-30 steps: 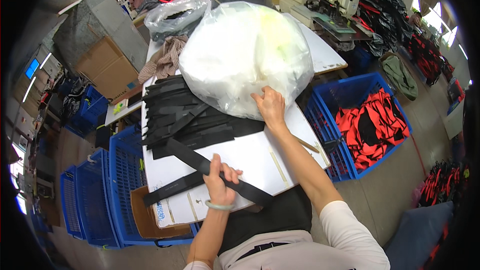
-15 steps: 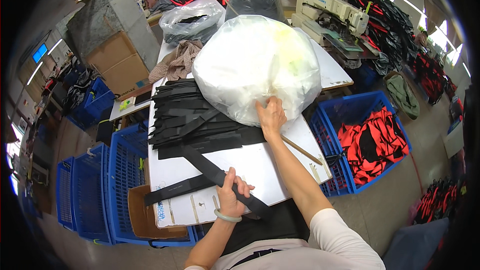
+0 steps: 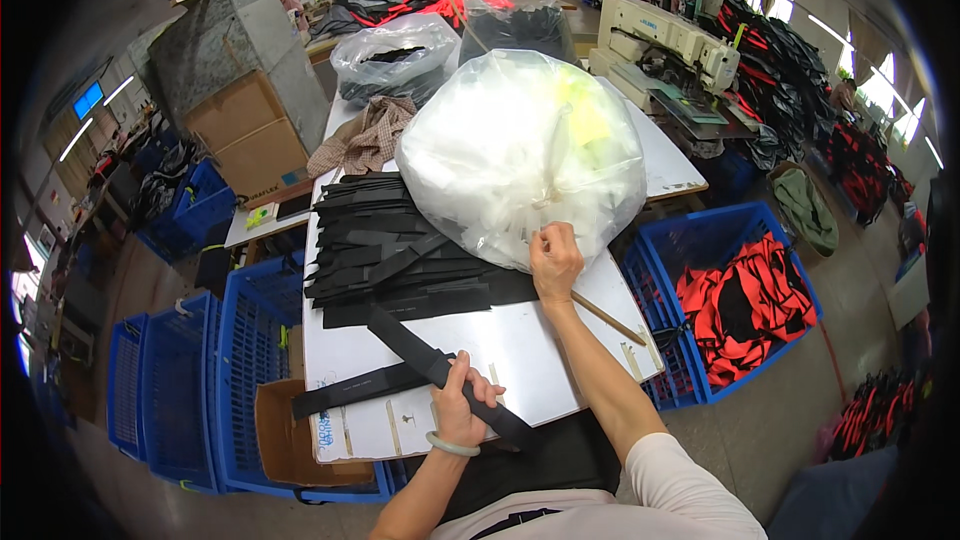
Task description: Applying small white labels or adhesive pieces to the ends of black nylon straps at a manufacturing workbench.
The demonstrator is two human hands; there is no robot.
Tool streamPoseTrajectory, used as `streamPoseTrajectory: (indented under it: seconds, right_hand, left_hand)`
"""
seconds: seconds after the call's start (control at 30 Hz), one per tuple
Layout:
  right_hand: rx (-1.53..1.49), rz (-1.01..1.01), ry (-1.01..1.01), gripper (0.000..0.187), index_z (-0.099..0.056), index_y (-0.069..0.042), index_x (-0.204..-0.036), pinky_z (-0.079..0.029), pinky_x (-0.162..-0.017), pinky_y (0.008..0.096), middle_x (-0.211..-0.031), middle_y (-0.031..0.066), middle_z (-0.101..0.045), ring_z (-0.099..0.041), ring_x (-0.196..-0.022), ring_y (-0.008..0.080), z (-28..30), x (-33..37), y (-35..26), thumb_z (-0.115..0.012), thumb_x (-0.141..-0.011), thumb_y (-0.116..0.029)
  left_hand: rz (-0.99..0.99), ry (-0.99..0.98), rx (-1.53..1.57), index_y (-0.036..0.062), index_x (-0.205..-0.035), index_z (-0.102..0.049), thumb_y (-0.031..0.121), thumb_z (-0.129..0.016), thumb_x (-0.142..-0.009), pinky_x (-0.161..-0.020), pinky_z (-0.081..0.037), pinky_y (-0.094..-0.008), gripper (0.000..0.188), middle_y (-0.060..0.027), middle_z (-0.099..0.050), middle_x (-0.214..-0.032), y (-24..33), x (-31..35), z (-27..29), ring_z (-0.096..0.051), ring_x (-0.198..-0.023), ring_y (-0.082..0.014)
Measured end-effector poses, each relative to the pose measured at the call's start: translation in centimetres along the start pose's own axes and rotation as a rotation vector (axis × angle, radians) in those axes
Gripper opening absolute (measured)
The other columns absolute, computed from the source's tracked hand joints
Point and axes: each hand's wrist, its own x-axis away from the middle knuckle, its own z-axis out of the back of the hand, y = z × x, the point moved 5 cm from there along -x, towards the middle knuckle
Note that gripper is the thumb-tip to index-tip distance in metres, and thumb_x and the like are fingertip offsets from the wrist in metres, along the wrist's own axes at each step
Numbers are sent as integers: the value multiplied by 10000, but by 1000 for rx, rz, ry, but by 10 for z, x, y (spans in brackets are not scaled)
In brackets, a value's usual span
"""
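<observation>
My left hand (image 3: 464,402) is wrapped round a wide black fabric strap (image 3: 405,340), which slants over the table's front edge. A second black strap (image 3: 365,385) lies crosswise beneath it on the white tabletop. Against the lower edge of a big clear plastic bag (image 3: 470,140) full of white pieces is my right hand (image 3: 556,260), its fingers curled closed. What those fingers pinch, bag film or a piece from inside, cannot be made out. Left of the bag lies a wide stack of black straps (image 3: 370,240).
A wooden stick (image 3: 610,318) lies right of my right hand. A blue crate (image 3: 715,215) of red and black pieces stands at the right. More blue crates (image 3: 262,330) and a cardboard box (image 3: 290,430) flank the left. Behind are a checked cloth (image 3: 375,135) and a sewing machine (image 3: 665,30).
My right hand has drawn slightly down the bag and its fingers have curled in more tightly. The left hand keeps its hold on the strap. The whole view has shifted a little.
</observation>
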Motion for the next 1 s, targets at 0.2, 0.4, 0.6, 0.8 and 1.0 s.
streamPoseTrajectory:
  seconds: [0.2,0.4,0.6,0.8,1.0]
  right_hand:
    - [-186,-234,-151,192,-606,-47,-888,-465,-642,392,-833,80,-628,-603,-696,270,4,-13,9,-696,-750,-145]
    - [64,-126,-123,138,-606,-61,-785,-474,-620,415,-792,91,-627,-620,-727,304,-15,-14,0,-686,-762,-171]
    - [37,173,-57,124,-552,-66,-708,-468,-601,421,-719,98,-583,-591,-709,290,-6,5,-3,-668,-746,-93]
    - [-115,307,-547,109,-596,-17,-739,-492,-606,389,-706,114,-629,-620,-677,310,-19,-8,3,-657,-736,-107]
    - [-514,-259,-833,282,-719,25,-897,-506,-606,302,-715,136,-690,-656,-630,186,-36,-15,41,-698,-738,-207]
  left_hand:
    - [22,29,-6,110,-715,-458,231,-579,-945,-593,-527,-393,286,-39,-444,-491,0,-4,-2,-475,-408,-178]
    - [35,1,-7,107,-711,-456,213,-581,-943,-593,-528,-396,284,-40,-445,-495,-4,-2,-8,-478,-411,-176]
    - [24,38,-11,108,-699,-457,217,-591,-935,-595,-529,-397,292,-40,-445,-500,-1,-2,8,-476,-412,-175]
    - [67,43,-10,107,-702,-466,214,-616,-918,-571,-528,-399,283,-43,-444,-500,-6,-5,-1,-474,-409,-184]
    - [84,31,9,105,-735,-478,226,-622,-917,-566,-526,-400,261,-45,-445,-495,-11,-7,3,-471,-406,-183]
